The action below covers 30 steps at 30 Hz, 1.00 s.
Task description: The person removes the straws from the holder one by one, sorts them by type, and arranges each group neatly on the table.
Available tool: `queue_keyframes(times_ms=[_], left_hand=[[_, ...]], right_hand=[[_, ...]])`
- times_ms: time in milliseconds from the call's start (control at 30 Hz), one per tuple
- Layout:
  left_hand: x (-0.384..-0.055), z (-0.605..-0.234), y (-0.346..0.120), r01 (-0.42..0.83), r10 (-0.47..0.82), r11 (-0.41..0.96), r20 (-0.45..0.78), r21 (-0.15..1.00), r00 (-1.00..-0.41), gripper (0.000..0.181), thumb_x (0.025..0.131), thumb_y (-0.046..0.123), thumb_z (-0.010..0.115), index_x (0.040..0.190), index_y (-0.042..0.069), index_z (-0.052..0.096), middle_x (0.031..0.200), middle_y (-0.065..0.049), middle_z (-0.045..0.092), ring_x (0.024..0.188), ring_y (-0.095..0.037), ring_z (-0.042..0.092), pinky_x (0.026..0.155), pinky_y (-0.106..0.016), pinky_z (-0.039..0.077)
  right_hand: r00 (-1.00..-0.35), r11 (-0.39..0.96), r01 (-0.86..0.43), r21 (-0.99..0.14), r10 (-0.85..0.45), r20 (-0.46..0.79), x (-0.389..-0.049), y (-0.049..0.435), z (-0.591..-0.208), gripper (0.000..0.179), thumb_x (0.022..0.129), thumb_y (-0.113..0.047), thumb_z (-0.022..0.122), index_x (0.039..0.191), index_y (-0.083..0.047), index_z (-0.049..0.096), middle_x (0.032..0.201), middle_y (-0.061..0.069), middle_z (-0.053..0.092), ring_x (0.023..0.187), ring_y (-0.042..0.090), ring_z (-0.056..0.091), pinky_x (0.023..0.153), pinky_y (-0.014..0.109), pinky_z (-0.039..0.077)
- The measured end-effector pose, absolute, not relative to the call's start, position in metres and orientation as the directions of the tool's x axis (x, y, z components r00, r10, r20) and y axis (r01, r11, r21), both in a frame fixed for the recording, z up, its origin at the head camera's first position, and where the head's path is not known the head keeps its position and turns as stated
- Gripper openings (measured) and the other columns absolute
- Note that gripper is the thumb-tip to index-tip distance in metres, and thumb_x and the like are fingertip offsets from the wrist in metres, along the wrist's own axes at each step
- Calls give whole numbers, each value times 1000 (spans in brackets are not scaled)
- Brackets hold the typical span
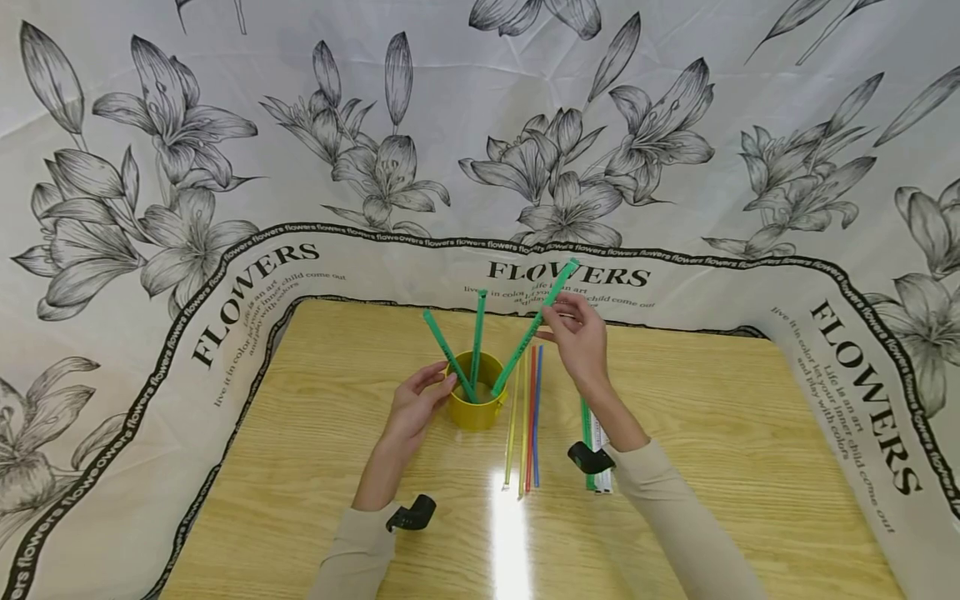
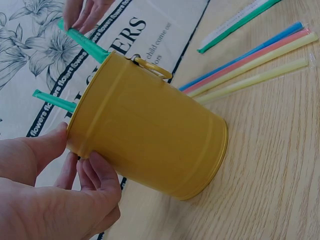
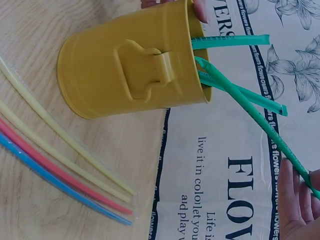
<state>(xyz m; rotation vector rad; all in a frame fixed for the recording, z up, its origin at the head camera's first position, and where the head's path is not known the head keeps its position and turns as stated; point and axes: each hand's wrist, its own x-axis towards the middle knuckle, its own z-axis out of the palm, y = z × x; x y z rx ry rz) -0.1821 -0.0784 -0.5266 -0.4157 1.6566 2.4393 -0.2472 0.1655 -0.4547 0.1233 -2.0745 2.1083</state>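
A yellow metal bucket (image 1: 477,417) stands upright on the table. My left hand (image 1: 414,408) holds its left side by the rim, thumb at the edge and fingers against the outer wall (image 2: 135,130). Two green paper-wrapped straws, one leaning left (image 1: 448,348) and one nearly upright (image 1: 479,329), stand in the bucket. Between thumb and fingers my right hand (image 1: 581,342) pinches a third green straw (image 1: 527,336) near its upper end. This straw slants down leftward, its lower end at the bucket's mouth in the right wrist view. A side handle (image 3: 125,75) sits on the bucket's wall.
Right of the bucket lie two yellow straws (image 1: 510,433), a red straw (image 1: 530,433) and a blue straw (image 1: 537,417) in clear wrappers. Green and white wrapped straws (image 1: 587,479) lie under my right forearm. A flower-printed cloth (image 1: 405,275) rises behind the table.
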Motion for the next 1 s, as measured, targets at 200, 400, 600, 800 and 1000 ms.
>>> queue_keyframes(times_ms=[200,400,600,800,1000], left_hand=[[-183,-527,-79,-289,-17,-365,-317,885,-948,40,98,6,71,137,1,62,125,-12,52,100,-14,63,105,-40,50],[-184,-529,-80,-293,-11,-362,-318,885,-948,41,98,7,71,138,2,62,127,-13,51,103,-16,63,105,-39,49],[-184,-529,-79,-294,-13,-365,-321,883,-947,40,98,6,70,138,1,61,126,-12,51,106,-17,65,96,-29,53],[-183,-529,-79,-294,-20,-365,-323,883,-946,40,99,5,70,138,1,61,125,-12,51,107,-18,65,91,-25,54],[-182,-528,-79,-292,-20,-362,-320,885,-947,40,99,6,70,137,1,61,125,-12,51,103,-16,64,92,-26,54]], right_hand=[[-977,-72,-176,-982,136,166,-248,175,-452,37,102,-5,64,133,12,53,111,11,59,89,14,66,81,37,61],[-977,-75,-159,-984,152,147,-245,185,-454,37,101,-6,65,132,11,54,107,9,60,87,14,66,81,37,61],[-980,-45,-129,-991,160,120,-242,195,-461,36,102,-6,65,132,10,55,106,8,60,86,12,67,81,34,61],[-980,-24,-115,-993,167,109,-237,205,-469,36,102,-6,65,132,9,56,105,7,60,82,11,67,77,32,62],[-981,3,-94,-996,171,93,-233,214,-478,37,102,-7,65,133,9,57,105,7,59,83,10,67,75,29,61]])
